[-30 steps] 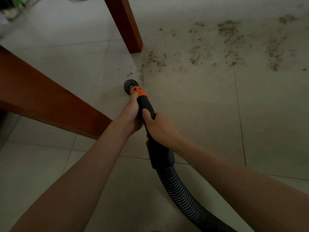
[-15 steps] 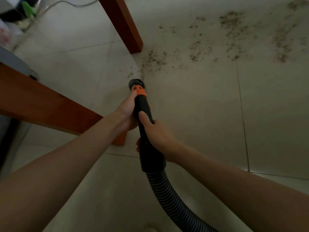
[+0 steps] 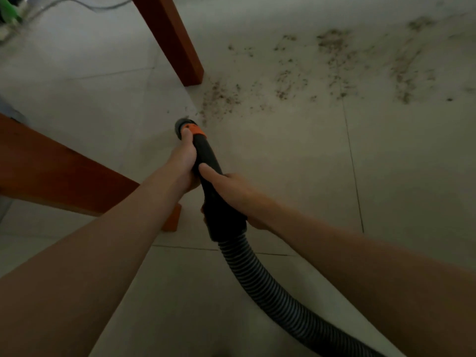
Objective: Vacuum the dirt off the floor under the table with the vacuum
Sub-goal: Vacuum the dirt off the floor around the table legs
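Note:
I hold a black vacuum handle [image 3: 209, 161] with an orange band near its round nozzle [image 3: 183, 124]. My left hand [image 3: 184, 161] grips the front of the handle just behind the orange band. Further back, my right hand [image 3: 231, 191] grips the handle above the ribbed grey hose [image 3: 270, 287], its forefinger laid along the tube. The nozzle points at the pale tiled floor, just short of the nearest patch of dark dirt [image 3: 219, 99]. More dirt [image 3: 334, 63] is scattered across the tiles to the right.
A reddish wooden table leg [image 3: 172, 39] stands just beyond the nozzle. A wooden rail [image 3: 51, 173] crosses at the left, with another leg's foot [image 3: 172, 220] beneath my left forearm. A cable [image 3: 85, 3] and a green object [image 3: 7, 9] lie at the far left.
The nozzle has moved forward along the floor toward the dirt patch by the table leg. Both hands keep the same grip on the handle.

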A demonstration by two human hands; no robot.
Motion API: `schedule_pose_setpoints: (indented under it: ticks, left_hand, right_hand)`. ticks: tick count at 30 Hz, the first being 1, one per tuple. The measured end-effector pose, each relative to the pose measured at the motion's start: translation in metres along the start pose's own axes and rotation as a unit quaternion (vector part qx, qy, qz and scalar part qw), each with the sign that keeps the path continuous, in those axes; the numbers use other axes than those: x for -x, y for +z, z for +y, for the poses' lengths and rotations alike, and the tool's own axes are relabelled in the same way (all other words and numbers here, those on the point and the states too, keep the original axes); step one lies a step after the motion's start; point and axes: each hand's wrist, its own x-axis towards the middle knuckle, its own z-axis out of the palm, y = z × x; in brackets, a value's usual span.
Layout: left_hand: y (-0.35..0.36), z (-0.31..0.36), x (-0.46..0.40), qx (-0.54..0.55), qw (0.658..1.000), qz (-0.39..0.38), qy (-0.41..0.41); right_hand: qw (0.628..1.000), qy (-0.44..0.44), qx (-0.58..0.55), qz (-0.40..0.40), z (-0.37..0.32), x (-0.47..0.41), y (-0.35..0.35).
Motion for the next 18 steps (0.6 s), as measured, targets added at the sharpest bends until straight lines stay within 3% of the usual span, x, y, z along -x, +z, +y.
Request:
schedule_pose_setpoints:
  ticks: [7, 13, 18]
  left_hand:
    - [-0.007, 0.002, 0.011, 0.031, 0.999, -0.031, -0.013]
    - [-0.005, 0.003, -0.002, 0.037, 0.998, -0.042, 0.027]
    - [0.018, 0.016, 0.006, -0.001, 0.999, -0.006, 0.034]
  right_hand:
    - [0.987, -0.014, 0.129, 0.093, -0.009, 0.011, 0.013]
    - [0.985, -0.022, 0.133, 0.105, -0.021, 0.005, 0.013]
    - [0.988, -0.01, 0.113, 0.104, -0.039, 0.01, -0.016]
